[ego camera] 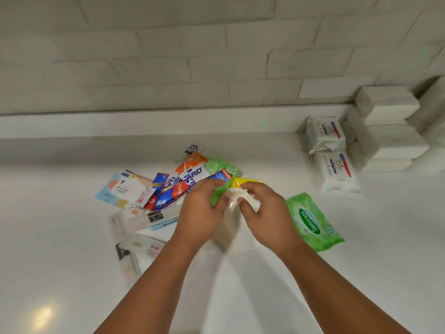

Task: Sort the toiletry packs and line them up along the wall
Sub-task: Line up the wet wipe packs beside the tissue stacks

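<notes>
Pinching a clear pack [233,206] in my right hand [262,213], left hand [202,206] curled on a green pack [218,195]; wall [216,56] is straight ahead, past the pile [168,186].

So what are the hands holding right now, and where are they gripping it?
The left hand grips a small green pack by its edge; the right hand pinches the top of a whitish pack. Motion blur hides finer detail.

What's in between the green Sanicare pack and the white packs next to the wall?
Nothing, just bare white counter between the green Sanicare pack and the nearer white pack, as the head view shows.
</notes>
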The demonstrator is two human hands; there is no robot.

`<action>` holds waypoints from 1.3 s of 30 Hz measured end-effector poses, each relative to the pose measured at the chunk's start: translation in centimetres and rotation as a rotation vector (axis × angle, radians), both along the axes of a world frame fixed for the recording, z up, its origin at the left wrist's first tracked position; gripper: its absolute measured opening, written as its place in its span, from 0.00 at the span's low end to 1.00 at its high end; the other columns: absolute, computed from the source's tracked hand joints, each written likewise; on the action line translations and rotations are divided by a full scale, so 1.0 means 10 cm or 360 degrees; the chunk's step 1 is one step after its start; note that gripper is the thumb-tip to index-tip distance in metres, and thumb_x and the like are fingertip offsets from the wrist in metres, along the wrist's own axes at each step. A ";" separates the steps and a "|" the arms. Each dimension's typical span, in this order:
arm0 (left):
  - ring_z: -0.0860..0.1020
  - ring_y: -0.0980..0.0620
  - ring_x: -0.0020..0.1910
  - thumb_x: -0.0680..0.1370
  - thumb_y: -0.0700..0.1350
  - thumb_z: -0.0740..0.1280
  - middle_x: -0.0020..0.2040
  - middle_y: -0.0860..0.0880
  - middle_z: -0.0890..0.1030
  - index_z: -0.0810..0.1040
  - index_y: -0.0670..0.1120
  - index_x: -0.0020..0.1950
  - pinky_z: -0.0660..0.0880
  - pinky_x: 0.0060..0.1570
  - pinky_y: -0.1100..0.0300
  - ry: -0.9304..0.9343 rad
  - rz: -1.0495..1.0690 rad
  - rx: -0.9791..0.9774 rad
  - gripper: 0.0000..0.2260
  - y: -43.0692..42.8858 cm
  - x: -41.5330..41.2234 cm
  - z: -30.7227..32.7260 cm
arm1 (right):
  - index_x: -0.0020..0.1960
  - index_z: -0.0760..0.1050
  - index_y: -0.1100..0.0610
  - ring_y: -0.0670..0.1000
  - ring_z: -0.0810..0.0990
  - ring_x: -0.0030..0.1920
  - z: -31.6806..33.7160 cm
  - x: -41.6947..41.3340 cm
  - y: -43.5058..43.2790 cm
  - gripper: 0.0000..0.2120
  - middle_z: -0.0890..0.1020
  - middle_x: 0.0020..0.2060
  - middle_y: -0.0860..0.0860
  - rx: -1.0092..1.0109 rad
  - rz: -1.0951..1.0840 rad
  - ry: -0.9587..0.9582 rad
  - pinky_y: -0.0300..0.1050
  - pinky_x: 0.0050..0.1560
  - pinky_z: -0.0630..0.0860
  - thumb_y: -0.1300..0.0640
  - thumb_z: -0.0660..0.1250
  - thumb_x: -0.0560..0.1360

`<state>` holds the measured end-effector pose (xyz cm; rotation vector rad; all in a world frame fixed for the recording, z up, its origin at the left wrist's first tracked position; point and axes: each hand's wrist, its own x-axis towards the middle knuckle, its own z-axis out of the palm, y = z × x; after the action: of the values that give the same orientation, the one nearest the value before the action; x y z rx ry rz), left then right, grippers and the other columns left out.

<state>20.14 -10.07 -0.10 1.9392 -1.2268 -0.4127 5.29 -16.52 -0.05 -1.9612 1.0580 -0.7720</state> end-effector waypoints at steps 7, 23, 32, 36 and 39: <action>0.80 0.54 0.51 0.78 0.45 0.70 0.54 0.52 0.82 0.82 0.49 0.59 0.77 0.56 0.58 -0.0034 -0.0094 0.0302 0.10 0.61 0.62 -0.25 | 0.63 0.77 0.56 0.51 0.82 0.54 -0.32 0.53 0.56 0.17 0.82 0.56 0.51 0.0194 0.0193 0.0430 0.42 0.60 0.75 0.56 0.69 0.75; 0.82 0.51 0.54 0.73 0.54 0.76 0.54 0.52 0.84 0.74 0.50 0.68 0.77 0.54 0.59 -0.0039 -0.0420 0.0656 0.26 0.85 0.94 -0.38 | 0.45 0.78 0.55 0.55 0.81 0.42 -0.61 0.70 0.85 0.07 0.83 0.41 0.53 0.0312 -0.0043 0.0750 0.46 0.44 0.77 0.64 0.62 0.75; 0.81 0.69 0.44 0.70 0.53 0.78 0.48 0.60 0.85 0.79 0.54 0.59 0.76 0.42 0.70 0.0323 -0.0568 0.0737 0.19 0.82 1.00 -0.36 | 0.40 0.73 0.45 0.53 0.82 0.43 -0.51 0.63 0.76 0.12 0.82 0.40 0.48 0.0395 -0.0317 0.0109 0.57 0.47 0.80 0.58 0.61 0.80; 0.82 0.66 0.46 0.71 0.51 0.78 0.47 0.60 0.85 0.79 0.55 0.57 0.80 0.49 0.63 0.0460 -0.0509 0.0610 0.17 0.78 0.92 -0.34 | 0.48 0.77 0.48 0.50 0.83 0.45 -0.44 0.60 0.77 0.03 0.83 0.44 0.48 0.0659 -0.0365 -0.0334 0.52 0.49 0.81 0.55 0.70 0.76; 0.83 0.63 0.45 0.70 0.50 0.79 0.47 0.58 0.86 0.80 0.52 0.56 0.81 0.49 0.60 0.0564 -0.0436 0.0478 0.17 0.70 0.83 -0.29 | 0.59 0.74 0.49 0.54 0.84 0.50 -0.43 0.52 0.77 0.19 0.84 0.50 0.52 0.0864 -0.0293 -0.0606 0.51 0.50 0.81 0.56 0.76 0.71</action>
<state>28.47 -3.06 -3.03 1.8353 -1.2471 -1.0876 10.47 -8.82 -4.33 -1.2177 1.0812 -0.8123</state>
